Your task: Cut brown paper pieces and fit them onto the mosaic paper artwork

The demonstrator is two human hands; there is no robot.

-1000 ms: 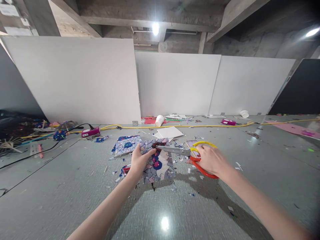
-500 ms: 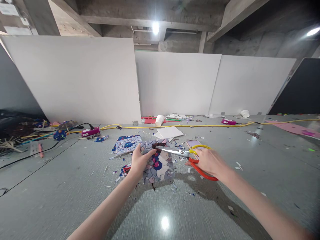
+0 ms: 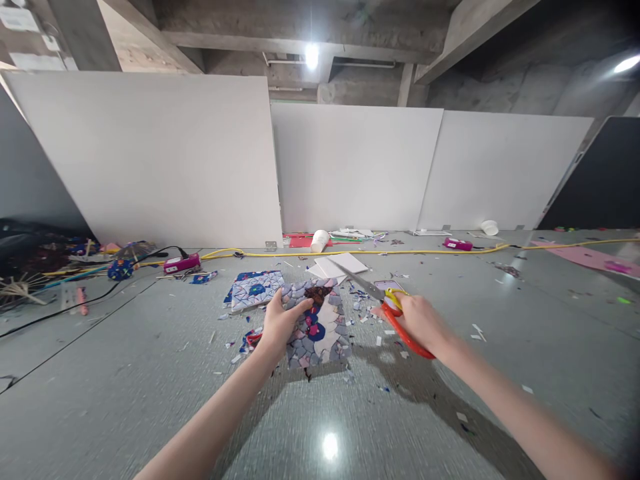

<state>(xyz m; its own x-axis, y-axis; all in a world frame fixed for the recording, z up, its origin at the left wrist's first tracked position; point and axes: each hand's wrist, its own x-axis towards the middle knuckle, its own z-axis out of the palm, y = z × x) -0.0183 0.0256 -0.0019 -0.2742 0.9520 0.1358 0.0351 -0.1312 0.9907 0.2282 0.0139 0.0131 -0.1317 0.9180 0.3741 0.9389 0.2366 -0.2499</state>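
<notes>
My left hand (image 3: pixel 285 321) grips the left edge of a square mosaic panel (image 3: pixel 327 337), thumb on its face. The panel is covered in grey-purple pieces, with a white patch, dark blue and pink bits, and a dark brown piece (image 3: pixel 319 293) near its top. In my right hand (image 3: pixel 420 321) are large scissors (image 3: pixel 367 288) with one red and one yellow handle loop. Their blades look closed, point up and left, and lie just right of the panel's upper corner. Behind my left hand lies another mosaic panel (image 3: pixel 245 293) in blue and grey.
White square boards (image 3: pixel 345 265) and a phone (image 3: pixel 387 285) lie beyond the panel. A paper cup (image 3: pixel 319 241) rests on its side by a yellow cable (image 3: pixel 415 252). Magenta glue guns (image 3: pixel 181 264) and scattered scraps are about. White partitions (image 3: pixel 355 167) stand behind.
The scissors have swung away from the brown piece at the panel's top, and their tip now points up beyond the panel. My left hand and the panel have stayed put.
</notes>
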